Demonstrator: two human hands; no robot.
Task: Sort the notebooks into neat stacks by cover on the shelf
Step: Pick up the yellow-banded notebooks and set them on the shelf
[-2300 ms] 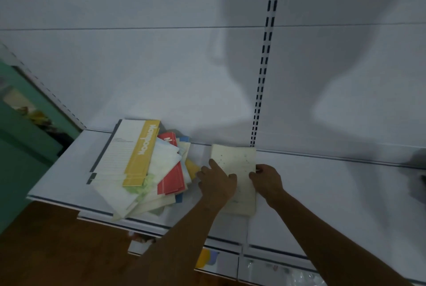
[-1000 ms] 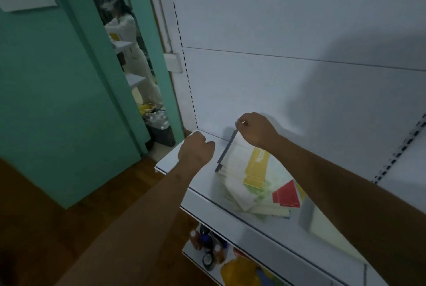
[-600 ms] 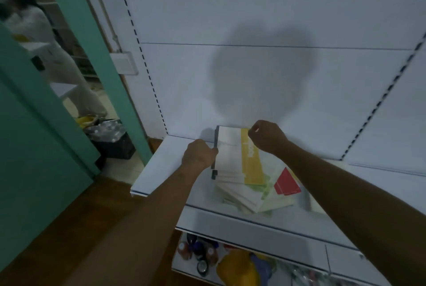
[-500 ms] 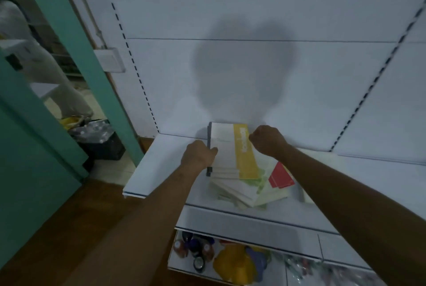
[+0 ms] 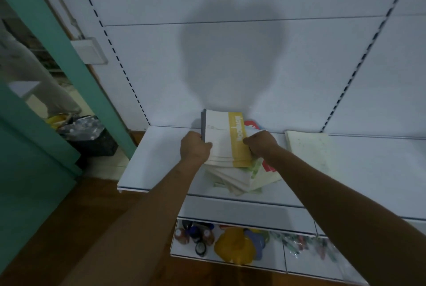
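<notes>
Top yellow-banded notebooks (image 5: 224,140) are gripped at both side edges: left hand (image 5: 194,148) & right hand (image 5: 260,144), fingers curled. They're held atop messy pile (image 5: 242,177) on white shelf (image 5: 161,159); pale notebook (image 5: 307,149) lies apart, to the right.

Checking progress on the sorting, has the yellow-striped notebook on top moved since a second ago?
Yes. The yellow-striped notebook has turned square to the shelf's back wall, gripped by both hands.
</notes>
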